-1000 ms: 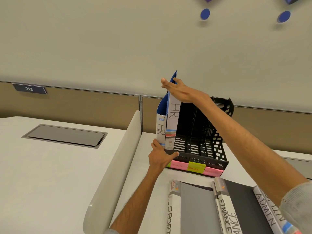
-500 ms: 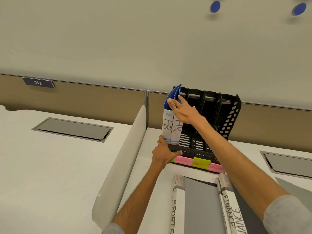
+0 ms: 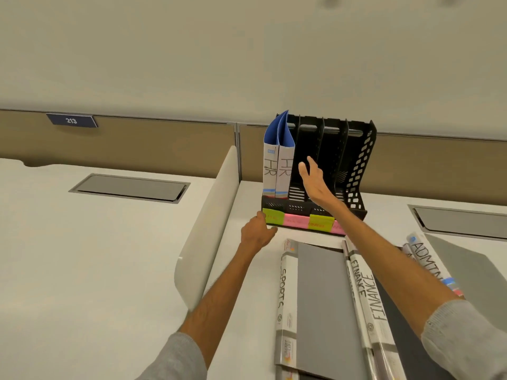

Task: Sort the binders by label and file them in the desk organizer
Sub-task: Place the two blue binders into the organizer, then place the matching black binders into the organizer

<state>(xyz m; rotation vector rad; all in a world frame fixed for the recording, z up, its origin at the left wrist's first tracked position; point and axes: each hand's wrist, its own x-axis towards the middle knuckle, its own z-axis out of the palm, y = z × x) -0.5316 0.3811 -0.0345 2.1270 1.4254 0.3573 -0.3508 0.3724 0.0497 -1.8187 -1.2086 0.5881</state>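
A black desk organizer (image 3: 359,165) stands on the desk against the partition, with green and pink labels along its front base. Two blue binders marked HR (image 3: 277,165) stand upright in its leftmost slot. My right hand (image 3: 314,178) hovers in front of the middle slots with straight fingers, holding nothing. My left hand (image 3: 258,231) rests at the organizer's front left corner, fingers loosely curled against the base. On the desk in front lie a grey SPORTS binder (image 3: 318,297), two FINANCE binders (image 3: 367,294) and an ADMIN binder (image 3: 428,256).
A white curved divider (image 3: 208,229) separates this desk from the left desk, which has a grey cable hatch (image 3: 129,187). Another hatch (image 3: 461,222) sits at the right. A plate marked 213 (image 3: 72,120) hangs on the tan partition.
My right hand has let go of the second HR binder, which now stands fully in the leftmost slot, and drawn back to the right. My left hand slid down to the organizer's base corner.
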